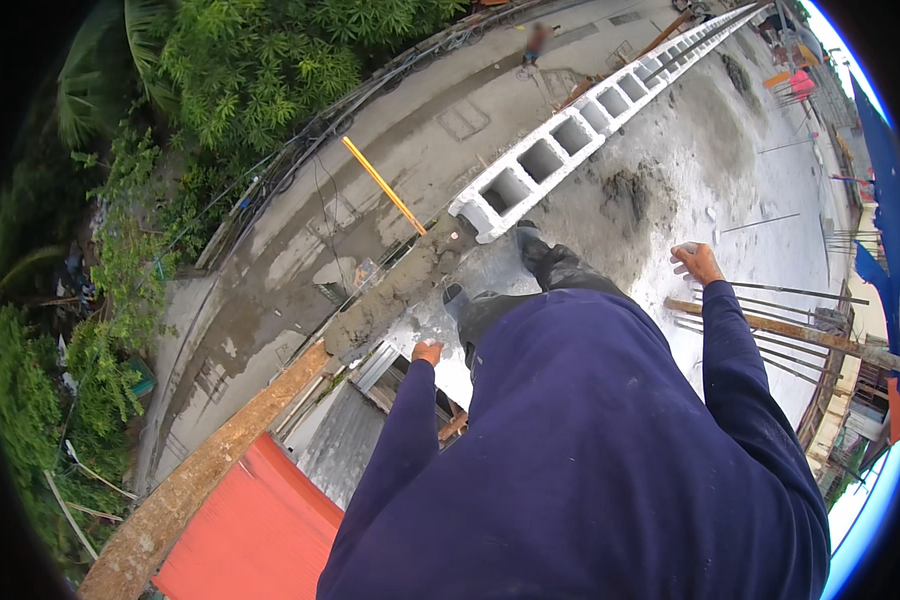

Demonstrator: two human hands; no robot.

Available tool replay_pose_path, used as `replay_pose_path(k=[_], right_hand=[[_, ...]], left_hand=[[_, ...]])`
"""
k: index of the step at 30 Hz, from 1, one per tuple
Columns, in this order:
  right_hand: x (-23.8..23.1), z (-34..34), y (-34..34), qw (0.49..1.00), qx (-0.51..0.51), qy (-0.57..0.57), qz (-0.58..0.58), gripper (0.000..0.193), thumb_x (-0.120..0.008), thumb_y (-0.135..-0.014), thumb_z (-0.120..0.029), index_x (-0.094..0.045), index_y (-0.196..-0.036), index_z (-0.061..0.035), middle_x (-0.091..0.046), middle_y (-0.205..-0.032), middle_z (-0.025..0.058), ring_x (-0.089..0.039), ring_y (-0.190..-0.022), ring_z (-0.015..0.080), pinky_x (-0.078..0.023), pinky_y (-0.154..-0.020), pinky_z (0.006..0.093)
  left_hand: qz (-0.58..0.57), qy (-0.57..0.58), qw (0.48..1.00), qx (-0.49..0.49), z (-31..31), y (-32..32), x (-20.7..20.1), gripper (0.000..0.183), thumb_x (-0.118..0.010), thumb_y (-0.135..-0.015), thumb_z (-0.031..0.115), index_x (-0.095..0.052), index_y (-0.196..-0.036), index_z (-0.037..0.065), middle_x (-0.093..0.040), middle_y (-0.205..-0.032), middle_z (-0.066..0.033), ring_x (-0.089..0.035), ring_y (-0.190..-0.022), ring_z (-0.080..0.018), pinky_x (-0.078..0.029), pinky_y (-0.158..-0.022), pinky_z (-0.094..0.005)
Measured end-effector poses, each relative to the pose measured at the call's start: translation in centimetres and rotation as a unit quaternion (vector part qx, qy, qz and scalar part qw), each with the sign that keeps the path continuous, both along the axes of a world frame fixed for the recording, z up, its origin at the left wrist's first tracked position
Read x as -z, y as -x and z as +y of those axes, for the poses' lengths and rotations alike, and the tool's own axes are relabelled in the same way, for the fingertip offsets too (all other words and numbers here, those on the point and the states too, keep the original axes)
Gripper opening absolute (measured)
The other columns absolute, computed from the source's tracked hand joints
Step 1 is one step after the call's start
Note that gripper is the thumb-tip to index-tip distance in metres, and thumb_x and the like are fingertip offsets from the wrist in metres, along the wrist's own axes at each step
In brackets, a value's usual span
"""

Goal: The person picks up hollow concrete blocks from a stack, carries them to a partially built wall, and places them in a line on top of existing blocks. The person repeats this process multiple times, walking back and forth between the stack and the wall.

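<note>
Navy shirt (610,450) closest, block row (604,109) fwd of L hand (427,351) (grip: can't tell) & R hand (698,262) (loosely spread).

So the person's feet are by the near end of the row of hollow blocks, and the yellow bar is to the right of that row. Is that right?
Not quite: the yellow bar is to the left of the row of hollow blocks, as the head view shows. The person's feet are indeed by its near end.
</note>
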State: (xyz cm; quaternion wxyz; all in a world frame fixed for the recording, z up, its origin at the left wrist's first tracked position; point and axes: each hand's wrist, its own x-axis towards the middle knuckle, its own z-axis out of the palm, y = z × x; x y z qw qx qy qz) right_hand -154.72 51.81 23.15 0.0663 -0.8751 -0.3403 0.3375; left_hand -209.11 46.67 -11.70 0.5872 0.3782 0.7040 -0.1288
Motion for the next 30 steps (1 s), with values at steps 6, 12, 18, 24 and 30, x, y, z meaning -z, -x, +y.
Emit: replay_pose_path(k=[6, 12, 18, 24, 30], right_hand=[[-0.6, -1.3, 0.2, 0.999, 0.018, 0.033, -0.009, 0.031, -0.059, -0.081, -0.027, -0.065, -0.096, -0.0007, -0.067, -0.085, 0.0087, -0.066, -0.069, 0.0177, -0.051, -0.053, 0.0290], [-0.5, 0.1, 1.6, 1.000, -0.012, 0.016, 0.003, 0.032, -0.059, -0.081, -0.028, -0.065, -0.096, 0.0000, -0.067, -0.084, 0.0079, -0.066, -0.069, 0.0173, -0.051, -0.055, 0.0287], [-0.8, 3.3, 4.0, 0.998, -0.063, 0.010, -0.015, 0.034, -0.060, -0.081, -0.028, -0.065, -0.098, 0.0005, -0.067, -0.084, 0.0077, -0.066, -0.068, 0.0156, -0.052, -0.055, 0.0281], [-1.2, 4.2, 4.7, 0.998, -0.064, -0.024, -0.011, 0.032, -0.061, -0.081, -0.028, -0.067, -0.098, -0.0013, -0.067, -0.080, 0.0084, -0.065, -0.067, 0.0150, -0.051, -0.055, 0.0274], [1.0, -0.6, 0.9, 0.997, -0.022, -0.057, 0.042, 0.032, -0.060, -0.082, -0.027, -0.066, -0.097, 0.0008, -0.067, -0.078, 0.0085, -0.064, -0.065, 0.0146, -0.050, -0.054, 0.0272]], left_hand=[[0.013, -0.017, 0.996, -0.091, -3.2, 2.9, -0.2, 0.048, -0.064, -0.077, 0.040, -0.060, -0.100, -0.003, -0.062, -0.090, -0.0204, -0.061, -0.077, -0.0288, -0.048, -0.069, -0.0381], [0.008, -0.036, 0.997, -0.061, -4.9, 3.7, 0.6, 0.041, -0.062, -0.079, 0.036, -0.062, -0.099, 0.001, -0.064, -0.089, -0.0154, -0.061, -0.075, -0.0260, -0.046, -0.066, -0.0362], [-0.046, 0.019, 0.993, -0.106, -3.9, 3.5, -3.7, 0.044, -0.058, -0.083, 0.035, -0.059, -0.111, 0.000, -0.059, -0.112, -0.0217, -0.058, -0.101, -0.0347, -0.047, -0.086, -0.0404], [0.013, -0.019, 0.998, -0.057, -3.3, 3.6, -3.1, 0.042, -0.064, -0.079, 0.032, -0.062, -0.106, 0.001, -0.066, -0.090, -0.0132, -0.067, -0.069, -0.0214, -0.051, -0.057, -0.0304], [0.084, -0.045, 0.995, 0.042, -2.9, 3.3, -0.7, 0.048, -0.065, -0.077, 0.034, -0.060, -0.103, -0.006, -0.066, -0.084, -0.0141, -0.067, -0.068, -0.0249, -0.051, -0.060, -0.0337]])
